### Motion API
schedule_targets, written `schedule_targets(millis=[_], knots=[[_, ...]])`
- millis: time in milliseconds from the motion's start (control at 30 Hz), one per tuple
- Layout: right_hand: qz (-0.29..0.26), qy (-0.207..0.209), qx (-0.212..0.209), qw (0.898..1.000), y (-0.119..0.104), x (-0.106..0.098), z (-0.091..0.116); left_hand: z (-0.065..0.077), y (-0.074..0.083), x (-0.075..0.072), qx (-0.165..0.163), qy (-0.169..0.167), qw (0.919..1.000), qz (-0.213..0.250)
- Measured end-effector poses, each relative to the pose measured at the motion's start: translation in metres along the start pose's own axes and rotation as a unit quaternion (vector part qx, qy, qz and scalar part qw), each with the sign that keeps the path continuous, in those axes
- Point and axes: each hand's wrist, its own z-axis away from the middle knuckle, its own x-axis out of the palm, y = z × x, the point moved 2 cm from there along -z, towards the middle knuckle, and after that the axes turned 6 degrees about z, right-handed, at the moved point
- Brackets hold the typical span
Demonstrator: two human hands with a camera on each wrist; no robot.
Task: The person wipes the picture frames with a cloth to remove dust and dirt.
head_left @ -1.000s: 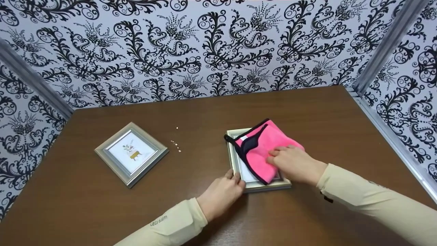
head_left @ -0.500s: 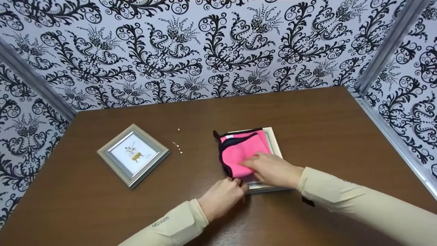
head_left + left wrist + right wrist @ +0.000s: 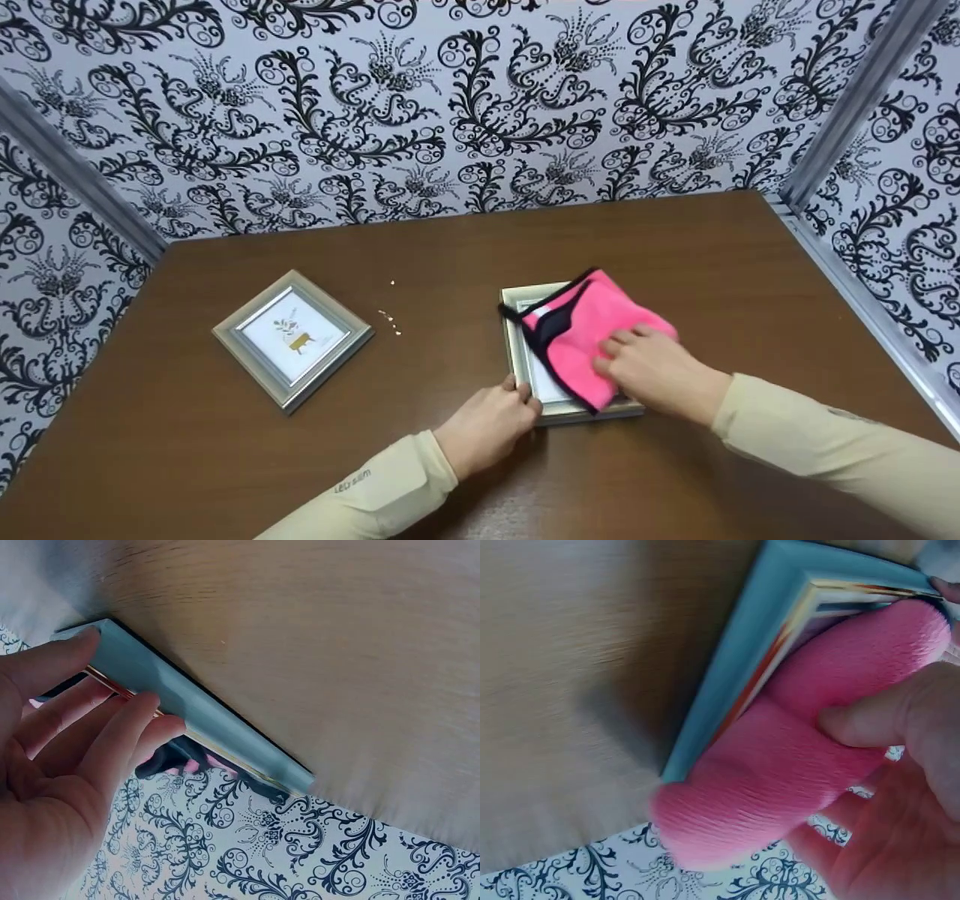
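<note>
A picture frame (image 3: 554,409) lies on the brown table, mostly covered by a pink cloth (image 3: 581,356) with dark edging. My right hand (image 3: 660,373) holds the cloth against the frame's right part, thumb on the near side in the right wrist view and fingers behind the fold. At the frame's near left corner, my left hand (image 3: 491,426) grips the border. In the left wrist view its thumb presses the outer side of the frame rail (image 3: 180,694) and its fingers curl over the inner edge. Most of the picture inside is hidden by the cloth.
A second framed picture (image 3: 292,339), showing a plant in a yellow pot, lies turned at an angle on the left. Several small pale crumbs (image 3: 391,321) are scattered between the two frames. Patterned wall panels (image 3: 465,112) enclose the table's back and sides.
Half a second ago the right hand had swept the cloth left across the frame; now both are back over its right side. My left hand stays at the near left corner.
</note>
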Motion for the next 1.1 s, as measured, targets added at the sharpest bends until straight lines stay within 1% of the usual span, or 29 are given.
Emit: schedule_targets(millis=[67, 133, 200, 233, 300, 367, 433, 500, 567, 600, 633, 667, 700, 767, 800, 833, 900, 967, 1033, 1100], knots=[[0.018, -0.002, 0.017, 1.000, -0.002, -0.002, 0.003, -0.001, -0.002, -0.001, 0.002, 0.000, 1.0000, 0.006], [0.007, -0.009, 0.033, 0.999, -0.006, -0.003, 0.003, -0.001, -0.002, -0.001, 0.005, 0.002, 0.9999, 0.009], [-0.030, -0.011, 0.053, 0.998, -0.010, -0.004, 0.000, 0.000, -0.002, -0.001, 0.007, 0.006, 0.9999, 0.008], [-0.058, -0.009, 0.064, 0.996, -0.013, -0.004, -0.002, 0.000, -0.002, -0.001, 0.009, 0.009, 0.9999, 0.004], [-0.124, -0.006, 0.089, 0.988, -0.016, -0.006, -0.008, 0.001, -0.001, -0.001, 0.015, 0.015, 0.9998, -0.006], [-0.188, -0.001, 0.110, 0.976, -0.019, -0.008, -0.014, 0.002, -0.001, -0.001, 0.023, 0.021, 0.9994, -0.018], [-0.245, 0.007, 0.116, 0.963, -0.022, -0.008, -0.019, 0.003, -0.001, -0.001, 0.030, 0.024, 0.9989, -0.026], [-0.285, 0.009, 0.112, 0.952, -0.025, -0.007, -0.022, 0.004, -0.001, 0.000, 0.036, 0.027, 0.9987, -0.025], [-0.303, 0.016, 0.101, 0.948, -0.027, -0.005, -0.023, 0.006, -0.004, 0.001, 0.035, 0.026, 0.9990, 0.001], [-0.304, 0.018, 0.093, 0.948, -0.028, -0.004, -0.024, 0.007, -0.006, 0.002, 0.034, 0.024, 0.9988, 0.026], [-0.301, 0.019, 0.088, 0.949, -0.029, -0.002, -0.023, 0.008, -0.010, 0.002, 0.032, 0.022, 0.9974, 0.061], [-0.296, 0.018, 0.087, 0.951, -0.030, -0.001, -0.023, 0.009, -0.014, 0.001, 0.030, 0.019, 0.9943, 0.101], [-0.289, 0.021, 0.084, 0.953, -0.030, 0.000, -0.023, 0.011, -0.020, 0.001, 0.025, 0.017, 0.9889, 0.146], [-0.280, 0.027, 0.078, 0.956, -0.031, 0.002, -0.023, 0.014, -0.033, -0.004, 0.013, 0.021, 0.9735, 0.227], [-0.277, 0.031, 0.075, 0.957, -0.031, 0.003, -0.023, 0.015, -0.040, -0.007, 0.003, 0.026, 0.9654, 0.259], [-0.274, 0.036, 0.073, 0.958, -0.031, 0.004, -0.023, 0.015, -0.048, -0.011, -0.007, 0.034, 0.9595, 0.279], [-0.267, 0.048, 0.064, 0.960, -0.032, 0.005, -0.023, 0.013, -0.063, -0.019, -0.034, 0.051, 0.9566, 0.285], [-0.256, 0.059, 0.053, 0.963, -0.033, 0.005, -0.023, 0.007, -0.077, -0.027, -0.074, 0.059, 0.9606, 0.261], [-0.239, 0.066, 0.043, 0.968, -0.035, 0.004, -0.022, -0.004, -0.090, -0.032, -0.115, 0.055, 0.9672, 0.219], [-0.219, 0.066, 0.033, 0.973, -0.038, 0.002, -0.020, -0.017, -0.101, -0.033, -0.158, 0.034, 0.9698, 0.183]])
